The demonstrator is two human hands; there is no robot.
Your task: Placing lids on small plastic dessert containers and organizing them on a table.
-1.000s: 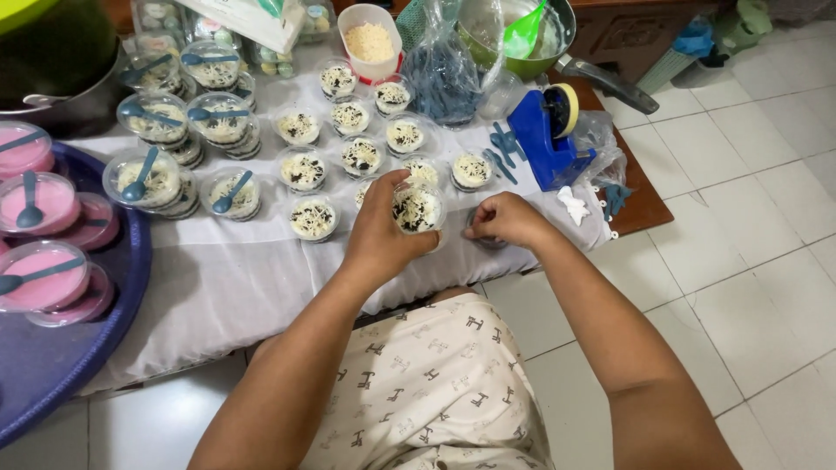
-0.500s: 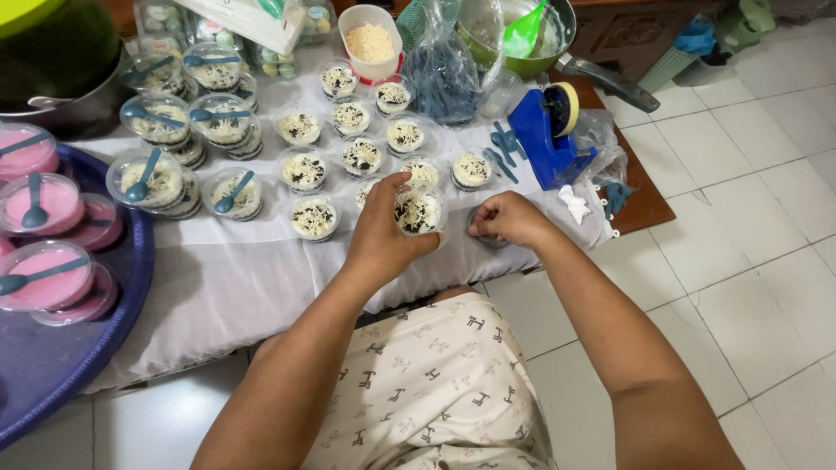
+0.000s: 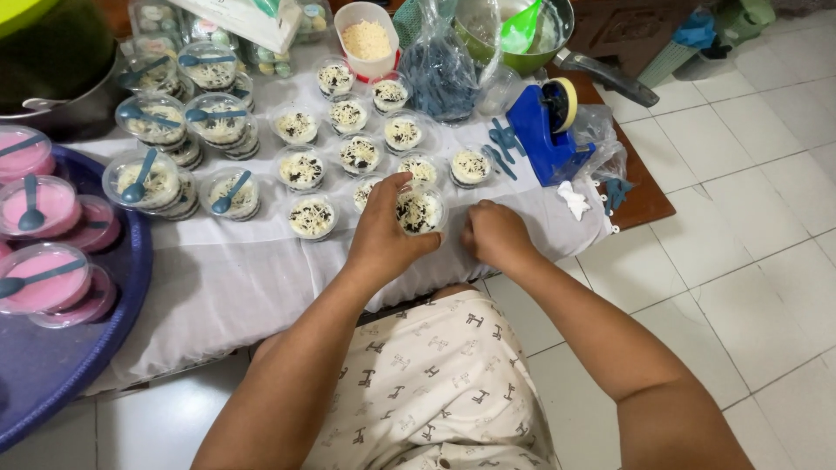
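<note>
White floor tiles run off to the right, and a low table draped in a pale cloth fills the left and far part of the view, set low enough that the seated person, knees in patterned fabric, can reach every row without rising.

The left hand wraps around a small clear dessert cup, fingers and thumb clamped on its sides, lifting it just off the cloth at the near edge so the crumb-and-cheese top faces up and level. The right hand rests just beside it to the right, fingers curled together into a loose fist. Whether it pinches anything I cannot tell.

Farther off, open cups with the same dark and pale topping stand in loose rows, uncovered. At the far left, lidded cups with blue spoons on top are stacked in twos, which saves room. A blue tape dispenser sits at the right, within easy reach of the right hand, with loose blue spoons beside it. A red-rimmed tub of grated cheese and a bag of dark crumbs stand at the far edge, behind the rows. Pink lidded cups lie on a dark blue tray at the near left, kept apart from the rest.
</note>
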